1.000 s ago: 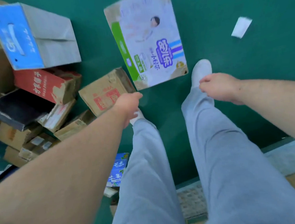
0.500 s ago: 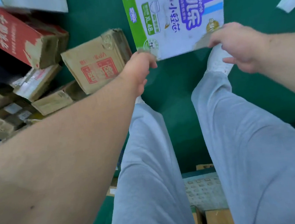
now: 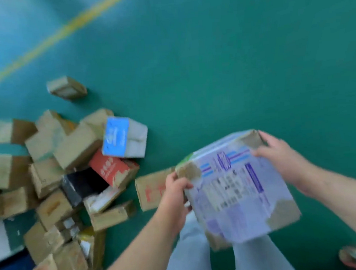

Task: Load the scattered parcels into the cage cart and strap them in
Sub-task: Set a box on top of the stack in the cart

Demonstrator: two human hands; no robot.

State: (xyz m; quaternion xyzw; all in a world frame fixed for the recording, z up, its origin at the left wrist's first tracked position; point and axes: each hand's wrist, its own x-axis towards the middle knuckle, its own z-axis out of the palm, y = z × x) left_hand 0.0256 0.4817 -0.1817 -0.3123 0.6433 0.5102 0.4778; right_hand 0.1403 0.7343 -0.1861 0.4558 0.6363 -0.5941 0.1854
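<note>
1. We saw the printed box (image 3: pixel 236 190) held off the green floor (image 3: pixel 230 56), above the grey trouser legs (image 3: pixel 188 255) and to the right of the parcel pile (image 3: pixel 55 187).
2. Its white-and-purple face was turned up towards us. The far edge slanted from lower left to upper right, and the torn brown corners pointed outward.
3. That face looked almost square and blurred, so we could not tell the box's long axis.
4. The left hand (image 3: pixel 175 190) gripped the torn left corner, with the fingers curled round it.
5. The right hand (image 3: pixel 281 158) clasped the far right corner, with the thumb on the printed face and the fingers wrapped over the edge.
6. A blue-faced box (image 3: pixel 117 137) and a red box (image 3: pixel 111 167) lay at the pile's right edge.
</note>
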